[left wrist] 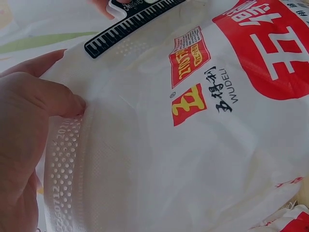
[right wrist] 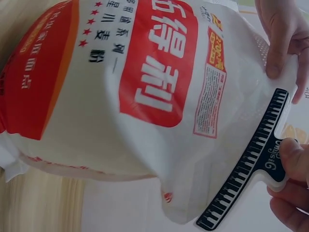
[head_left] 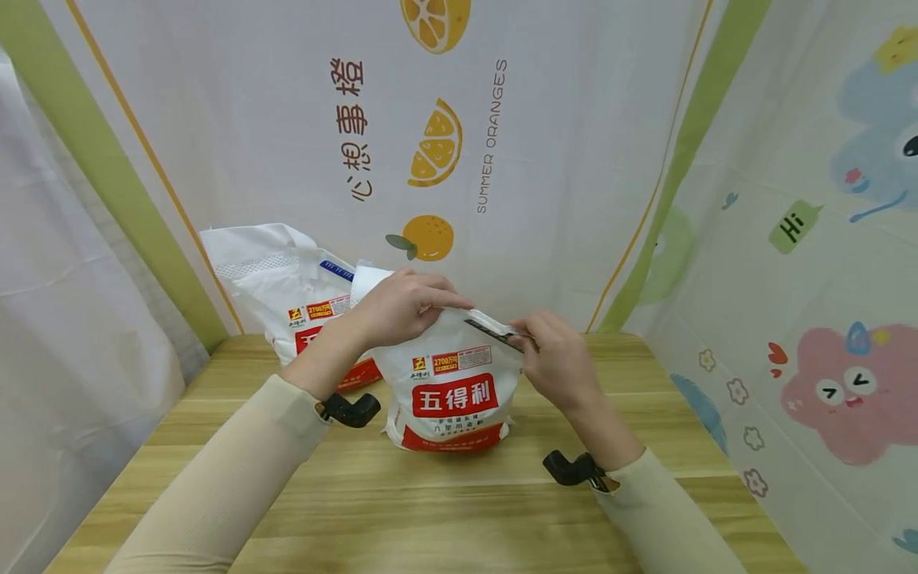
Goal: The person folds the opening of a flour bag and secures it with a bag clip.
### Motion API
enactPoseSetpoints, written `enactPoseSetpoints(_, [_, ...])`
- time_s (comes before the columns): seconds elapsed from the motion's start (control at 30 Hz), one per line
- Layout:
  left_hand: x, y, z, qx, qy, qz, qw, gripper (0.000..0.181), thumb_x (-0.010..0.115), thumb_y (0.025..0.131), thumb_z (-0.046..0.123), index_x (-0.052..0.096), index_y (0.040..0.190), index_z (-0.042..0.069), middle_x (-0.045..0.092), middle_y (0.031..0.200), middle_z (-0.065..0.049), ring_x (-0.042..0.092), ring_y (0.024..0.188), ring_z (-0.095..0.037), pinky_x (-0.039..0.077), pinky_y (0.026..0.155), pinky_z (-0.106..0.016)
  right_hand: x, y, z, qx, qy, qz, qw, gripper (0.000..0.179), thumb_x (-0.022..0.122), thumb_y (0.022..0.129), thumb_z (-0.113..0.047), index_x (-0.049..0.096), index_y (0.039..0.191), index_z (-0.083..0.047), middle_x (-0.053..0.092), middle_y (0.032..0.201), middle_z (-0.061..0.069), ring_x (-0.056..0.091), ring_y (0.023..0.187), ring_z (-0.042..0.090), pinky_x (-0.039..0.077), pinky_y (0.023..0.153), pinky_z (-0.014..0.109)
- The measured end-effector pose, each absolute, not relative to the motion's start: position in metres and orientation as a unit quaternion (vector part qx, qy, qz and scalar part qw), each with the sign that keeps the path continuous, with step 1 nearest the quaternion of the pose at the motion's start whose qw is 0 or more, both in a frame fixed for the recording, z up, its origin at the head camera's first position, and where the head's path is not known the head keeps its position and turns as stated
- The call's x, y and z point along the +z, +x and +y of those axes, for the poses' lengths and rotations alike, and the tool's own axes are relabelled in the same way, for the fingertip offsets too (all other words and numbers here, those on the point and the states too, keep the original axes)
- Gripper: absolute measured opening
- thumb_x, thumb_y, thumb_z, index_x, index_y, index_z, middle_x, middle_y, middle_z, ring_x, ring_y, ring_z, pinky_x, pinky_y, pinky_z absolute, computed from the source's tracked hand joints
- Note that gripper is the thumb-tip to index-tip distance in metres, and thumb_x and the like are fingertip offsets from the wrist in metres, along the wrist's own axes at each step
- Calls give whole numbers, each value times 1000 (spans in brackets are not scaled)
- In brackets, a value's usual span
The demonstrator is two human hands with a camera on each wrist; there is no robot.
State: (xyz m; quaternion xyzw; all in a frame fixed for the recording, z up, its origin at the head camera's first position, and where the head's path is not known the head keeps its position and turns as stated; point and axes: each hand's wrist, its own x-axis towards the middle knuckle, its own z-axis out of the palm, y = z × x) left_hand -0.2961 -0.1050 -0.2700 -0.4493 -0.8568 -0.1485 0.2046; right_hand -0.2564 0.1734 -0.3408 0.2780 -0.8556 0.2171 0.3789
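A white flour bag (head_left: 455, 399) with red print stands upright on the table. My left hand (head_left: 409, 307) pinches its top edge between thumb and fingers; the left wrist view shows the thumb on the perforated strip (left wrist: 65, 164). At the top edge's other side, my right hand (head_left: 562, 363) pinches the handle of a black-and-white bag clip (right wrist: 253, 145) patterned like piano keys. The clip lies along the bag's top edge. Whether its jaws bite the plastic cannot be told.
Behind and left of this bag stands a second flour bag (head_left: 276, 307) with a blue clip (head_left: 335, 269) near its top, partly hidden by my left arm. The wooden table (head_left: 430, 518) meets a printed curtain (head_left: 574, 159) at the back.
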Motion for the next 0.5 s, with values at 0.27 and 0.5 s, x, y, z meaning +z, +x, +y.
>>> enactPoseSetpoints(0.27, [-269,-295,-105,-154,-437,-863,199,38,71,102,0,81,132,20,80,118,-2,72,106,-23,55,93,-44,-331,-254,164,224,262,-879,328,11,80,100,-10,76,108,-4,75,97,8,63,77,19,56,66,33])
enactPoseSetpoints(0.5, [-269,-295,-104,-154,-434,-865,198,39,70,102,0,81,133,20,79,116,-2,70,102,-22,53,90,-41,-340,-262,161,272,265,-857,348,12,80,98,-4,76,110,-2,76,98,11,68,78,21,56,66,35])
